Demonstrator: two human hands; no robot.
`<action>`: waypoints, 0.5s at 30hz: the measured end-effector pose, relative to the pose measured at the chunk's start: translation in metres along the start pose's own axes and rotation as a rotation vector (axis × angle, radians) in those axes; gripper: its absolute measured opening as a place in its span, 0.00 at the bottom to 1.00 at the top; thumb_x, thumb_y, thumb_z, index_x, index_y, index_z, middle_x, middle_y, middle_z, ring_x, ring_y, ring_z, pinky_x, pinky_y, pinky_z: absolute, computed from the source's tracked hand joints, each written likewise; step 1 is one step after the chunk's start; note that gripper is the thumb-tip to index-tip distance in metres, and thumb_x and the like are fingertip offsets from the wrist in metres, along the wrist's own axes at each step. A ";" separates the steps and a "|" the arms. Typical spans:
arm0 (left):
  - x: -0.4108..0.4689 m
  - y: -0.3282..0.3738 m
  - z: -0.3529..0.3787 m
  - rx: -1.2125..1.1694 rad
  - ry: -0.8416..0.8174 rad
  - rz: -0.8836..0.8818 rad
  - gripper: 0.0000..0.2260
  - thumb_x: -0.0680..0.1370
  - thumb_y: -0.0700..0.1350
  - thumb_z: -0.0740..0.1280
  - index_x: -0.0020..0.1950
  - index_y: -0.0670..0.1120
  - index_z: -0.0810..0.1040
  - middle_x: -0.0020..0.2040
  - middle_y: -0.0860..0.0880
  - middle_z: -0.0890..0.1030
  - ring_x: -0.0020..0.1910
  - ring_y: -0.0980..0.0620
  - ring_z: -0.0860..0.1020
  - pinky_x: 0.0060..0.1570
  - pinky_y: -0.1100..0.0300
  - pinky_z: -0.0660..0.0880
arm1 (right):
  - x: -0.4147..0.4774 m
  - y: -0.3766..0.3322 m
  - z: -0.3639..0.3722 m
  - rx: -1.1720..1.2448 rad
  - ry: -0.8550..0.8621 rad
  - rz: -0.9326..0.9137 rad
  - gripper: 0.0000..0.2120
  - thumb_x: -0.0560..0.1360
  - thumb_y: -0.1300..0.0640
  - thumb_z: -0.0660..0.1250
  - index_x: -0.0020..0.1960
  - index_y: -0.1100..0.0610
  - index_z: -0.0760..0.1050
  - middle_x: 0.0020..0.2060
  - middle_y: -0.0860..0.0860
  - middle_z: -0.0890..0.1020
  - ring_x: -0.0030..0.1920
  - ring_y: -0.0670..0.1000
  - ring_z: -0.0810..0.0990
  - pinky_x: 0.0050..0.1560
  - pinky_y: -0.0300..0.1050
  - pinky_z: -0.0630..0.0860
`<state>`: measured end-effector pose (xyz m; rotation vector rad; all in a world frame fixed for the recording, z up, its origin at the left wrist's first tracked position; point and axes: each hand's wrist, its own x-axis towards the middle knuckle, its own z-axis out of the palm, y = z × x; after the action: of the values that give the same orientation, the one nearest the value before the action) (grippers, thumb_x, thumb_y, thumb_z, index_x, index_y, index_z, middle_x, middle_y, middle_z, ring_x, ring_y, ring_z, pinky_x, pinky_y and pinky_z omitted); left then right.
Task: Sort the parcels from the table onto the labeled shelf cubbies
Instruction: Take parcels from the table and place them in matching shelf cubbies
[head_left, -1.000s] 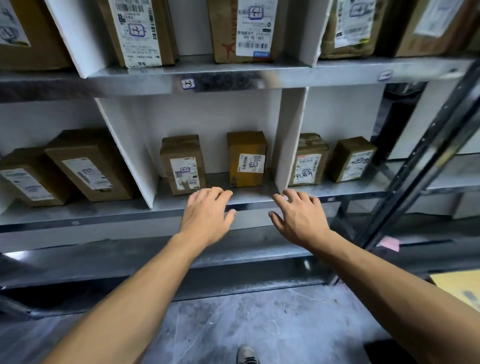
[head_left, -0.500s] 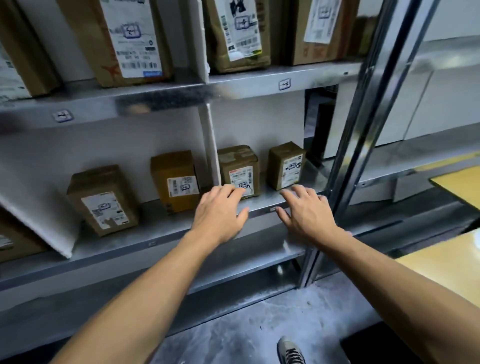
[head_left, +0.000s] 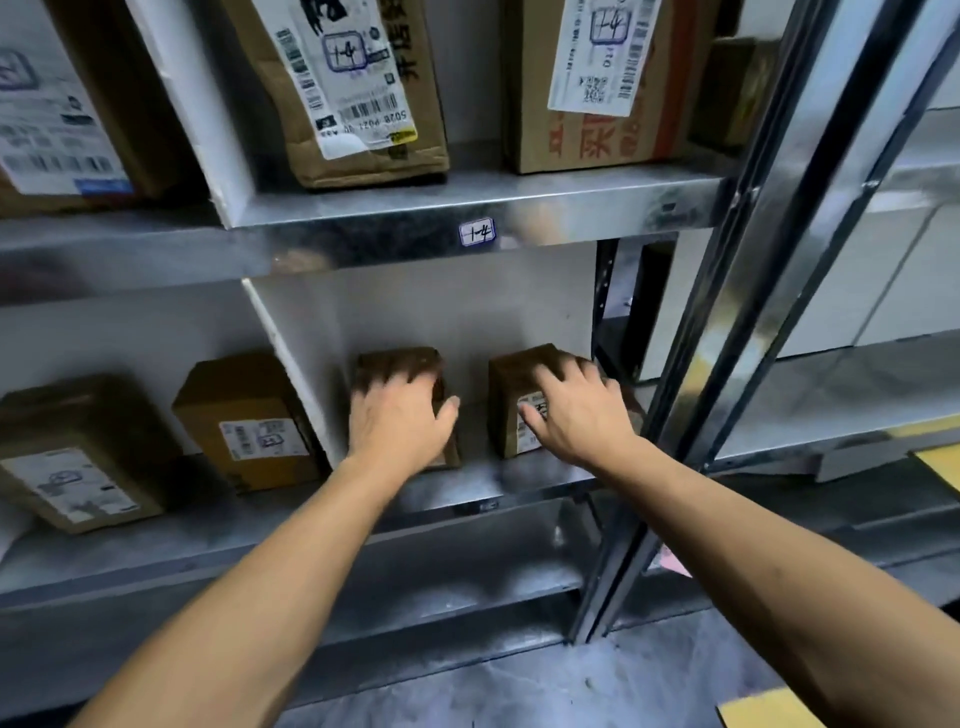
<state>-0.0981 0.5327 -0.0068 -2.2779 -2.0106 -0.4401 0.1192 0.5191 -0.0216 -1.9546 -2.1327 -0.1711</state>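
The left grip (head_left: 400, 421) and the right grip (head_left: 576, 410), fingers spread and clamped on nothing, each cover a small upright box. The left parcel (head_left: 400, 361) and right parcel (head_left: 511, 374) stand side by side in the lower cubby (head_left: 441, 312), directly beyond; blur hides contact.
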 end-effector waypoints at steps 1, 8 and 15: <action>0.003 0.000 0.002 0.002 0.002 -0.028 0.24 0.76 0.64 0.58 0.68 0.56 0.72 0.64 0.45 0.76 0.63 0.40 0.72 0.61 0.45 0.67 | 0.008 0.001 0.003 0.015 -0.012 -0.007 0.24 0.78 0.38 0.60 0.71 0.47 0.68 0.67 0.56 0.72 0.66 0.63 0.71 0.60 0.64 0.72; 0.019 -0.009 0.019 -0.013 0.084 -0.036 0.25 0.71 0.65 0.64 0.67 0.59 0.69 0.68 0.52 0.70 0.68 0.45 0.65 0.64 0.46 0.67 | 0.043 0.007 0.031 0.062 -0.117 0.000 0.28 0.76 0.34 0.59 0.74 0.41 0.62 0.75 0.53 0.60 0.76 0.60 0.58 0.67 0.72 0.63; 0.027 -0.007 0.032 -0.045 0.008 -0.117 0.27 0.72 0.66 0.63 0.69 0.58 0.69 0.70 0.52 0.66 0.71 0.43 0.61 0.64 0.43 0.65 | 0.048 0.009 0.046 0.129 -0.108 -0.024 0.27 0.75 0.36 0.63 0.72 0.43 0.66 0.70 0.54 0.65 0.72 0.60 0.63 0.63 0.62 0.73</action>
<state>-0.0965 0.5671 -0.0315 -2.1870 -2.1590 -0.5067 0.1197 0.5772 -0.0540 -1.9056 -2.1745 0.0683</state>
